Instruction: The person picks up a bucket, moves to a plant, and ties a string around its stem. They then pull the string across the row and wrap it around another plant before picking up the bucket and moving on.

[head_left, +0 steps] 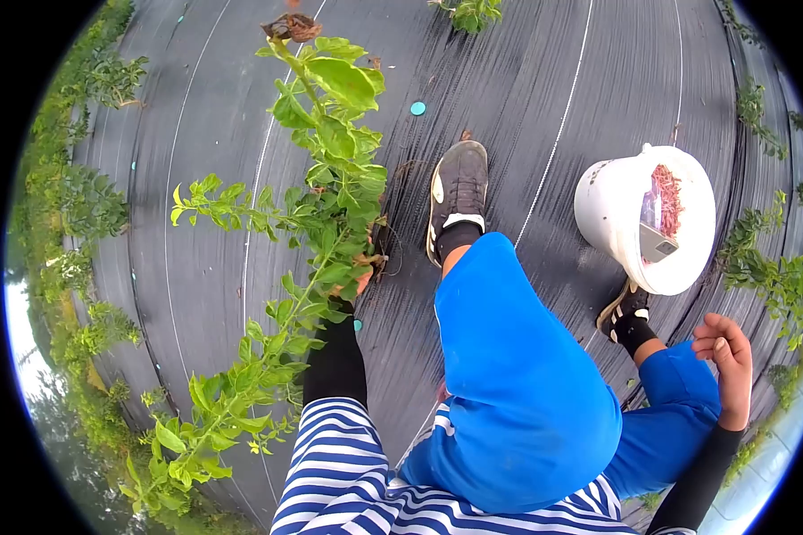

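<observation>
A leafy green plant (339, 178) rises at the left of the view, with long branches reaching down and to the left. My left hand (363, 278) is among its lower leaves, mostly covered by foliage, so its fingers and anything in them are hidden. On the right, my right hand (727, 358) is raised beside my blue-clad knee, fingers bent and apart, holding nothing. Above it stands a white bucket (608, 203), tilted toward me, with thin reddish pieces (667, 201) and a phone (657, 243) inside.
Black ground sheet (509, 107) with white lines covers the ground. My shoes (462, 183) rest on it. Another small plant (475, 12) is at the top, more plants (781, 290) line the right edge, and greenery runs down the left. A teal disc (418, 108) lies ahead.
</observation>
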`<state>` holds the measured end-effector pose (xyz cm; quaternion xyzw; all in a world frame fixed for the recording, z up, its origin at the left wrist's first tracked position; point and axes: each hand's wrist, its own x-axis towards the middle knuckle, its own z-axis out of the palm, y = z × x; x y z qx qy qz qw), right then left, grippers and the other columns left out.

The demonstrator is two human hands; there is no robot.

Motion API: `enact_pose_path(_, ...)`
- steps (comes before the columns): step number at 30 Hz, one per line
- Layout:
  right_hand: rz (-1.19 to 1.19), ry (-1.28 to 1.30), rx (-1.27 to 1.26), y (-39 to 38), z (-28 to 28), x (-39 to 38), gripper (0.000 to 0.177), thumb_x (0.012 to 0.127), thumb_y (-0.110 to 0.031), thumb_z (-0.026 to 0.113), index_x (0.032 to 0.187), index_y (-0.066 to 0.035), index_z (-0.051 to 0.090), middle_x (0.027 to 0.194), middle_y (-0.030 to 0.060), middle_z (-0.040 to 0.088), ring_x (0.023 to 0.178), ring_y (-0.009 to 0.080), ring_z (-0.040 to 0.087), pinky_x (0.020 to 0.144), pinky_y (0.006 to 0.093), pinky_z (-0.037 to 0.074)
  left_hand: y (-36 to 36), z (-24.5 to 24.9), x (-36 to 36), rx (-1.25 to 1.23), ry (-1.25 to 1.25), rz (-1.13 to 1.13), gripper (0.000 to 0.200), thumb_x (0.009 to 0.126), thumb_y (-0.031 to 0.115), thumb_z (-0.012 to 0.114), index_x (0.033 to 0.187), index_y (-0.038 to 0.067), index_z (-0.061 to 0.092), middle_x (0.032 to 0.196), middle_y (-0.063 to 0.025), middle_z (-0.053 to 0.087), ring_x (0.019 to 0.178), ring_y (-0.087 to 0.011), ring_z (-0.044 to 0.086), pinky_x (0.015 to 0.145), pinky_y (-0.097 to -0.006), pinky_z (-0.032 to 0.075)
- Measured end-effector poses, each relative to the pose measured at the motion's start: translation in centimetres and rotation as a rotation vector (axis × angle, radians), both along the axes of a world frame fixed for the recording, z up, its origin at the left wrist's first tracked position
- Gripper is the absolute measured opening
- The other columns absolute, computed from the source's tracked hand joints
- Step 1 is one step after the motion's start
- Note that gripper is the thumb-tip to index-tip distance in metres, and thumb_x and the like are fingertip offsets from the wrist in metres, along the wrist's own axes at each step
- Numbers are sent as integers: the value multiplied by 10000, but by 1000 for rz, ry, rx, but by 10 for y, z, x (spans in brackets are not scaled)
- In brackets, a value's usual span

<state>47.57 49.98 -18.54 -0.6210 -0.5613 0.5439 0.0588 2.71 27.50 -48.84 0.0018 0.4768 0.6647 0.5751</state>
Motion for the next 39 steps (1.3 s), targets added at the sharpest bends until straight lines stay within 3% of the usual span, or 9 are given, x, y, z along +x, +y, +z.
enact_pose_path(4, -80, -12, -13, 1, -3, -7, 362, 915, -189, 509, 1198, 36, 514, 999, 105, 610, 831, 138, 586, 748, 261, 474, -14, -64, -118, -96, -47, 329, 413, 873, 251, 513, 1224, 38, 470, 1040, -114, 575, 919, -221, 574, 833, -364, 471)
enact_pose_path(11, -68, -5, -33, 3, -23, -21, 369, 937, -232, 506, 1206, 21, 508, 1005, 88, 606, 820, 121, 584, 734, 247, 477, 17, 149, 137, 339, 546, -722, 407, 850, 249, 534, 1199, 44, 488, 995, -109, 582, 871, -218, 582, 804, -369, 480)
enact_pose_path(24, 54, 8, -104, 2, -38, -72, 315, 915, -159, 494, 1164, 31, 529, 976, 103, 621, 809, 144, 600, 724, 269, 484, 15, 128, 131, 418, 494, -691, 395, 809, 245, 574, 1152, 54, 521, 912, -99, 596, 781, -213, 596, 751, -378, 499)
enact_pose_path(26, 48, 34, -126, 0, -44, -78, 309, 914, -149, 496, 1158, 37, 531, 974, 104, 622, 804, 146, 604, 722, 267, 483, 3, 115, 91, 349, 411, -581, 394, 803, 244, 581, 1144, 56, 526, 899, -97, 598, 767, -213, 598, 743, -380, 502)
enact_pose_path(29, 60, 58, -189, -2, -50, -96, 290, 894, -100, 503, 1150, 32, 540, 971, 94, 620, 836, 148, 596, 750, 269, 477, -58, -10, -119, 160, -223, 381, 391, 794, 243, 590, 1134, 59, 534, 879, -95, 602, 746, -212, 601, 731, -382, 506)
enact_pose_path(30, 88, 55, -201, -3, -53, -101, 291, 893, -86, 497, 1155, 33, 537, 973, 87, 621, 838, 146, 596, 757, 264, 474, -56, -2, -134, 334, -197, 249, 279, 845, 259, 567, 1041, 60, 565, 865, -79, 631, 734, -136, 578, 592, -267, 480)
enact_pose_path(35, 90, 68, -240, -7, -71, -105, 288, 890, -71, 494, 1154, 36, 537, 982, 89, 619, 844, 144, 597, 760, 265, 473, -28, -17, -190, -222, -39, 484, 299, 817, 317, 585, 1021, 98, 575, 900, -47, 605, 695, -189, 566, 538, -374, 401)
enact_pose_path(37, 104, 91, -236, -8, -73, -107, 286, 891, -73, 496, 1151, 37, 539, 986, 89, 618, 843, 144, 597, 760, 266, 473, -17, -24, -204, -425, 1435, -323, 240, 888, 231, 557, 1045, 50, 584, 891, -29, 638, 735, -150, 575, 604, -297, 460)
enact_pose_path(39, 90, 104, -244, -8, -76, -105, 285, 891, -76, 498, 1148, 40, 540, 986, 88, 617, 841, 143, 598, 759, 266, 473, 24, 32, -183, -290, 1434, -263, 204, 893, 156, 571, 1052, 31, 605, 927, -17, 637, 793, -113, 575, 684, -275, 471)
